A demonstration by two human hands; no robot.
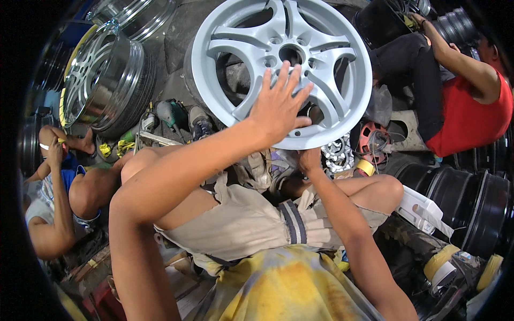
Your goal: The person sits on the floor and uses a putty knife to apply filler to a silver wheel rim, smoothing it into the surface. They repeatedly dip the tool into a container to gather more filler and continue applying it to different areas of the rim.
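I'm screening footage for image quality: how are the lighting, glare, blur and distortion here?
Head view: fisheye bending with black corners; head view: bright reflections streak the chrome wheel, while the pale grey wheel looks fairly evenly lit; head view: the black wheels at right sit in dimmer light; head view: no strong blur on the left hand.

The wheel was a pale grey metal rim with a smooth, even, mostly matte face and a broad round lip. Paired spokes curved out from its middle, where a large round hole sat among smaller bolt holes. One tiny hole showed near the lower edge. It stood tilted at the top centre of the view, just beyond the person's lap, its face toward the person and part of it covered
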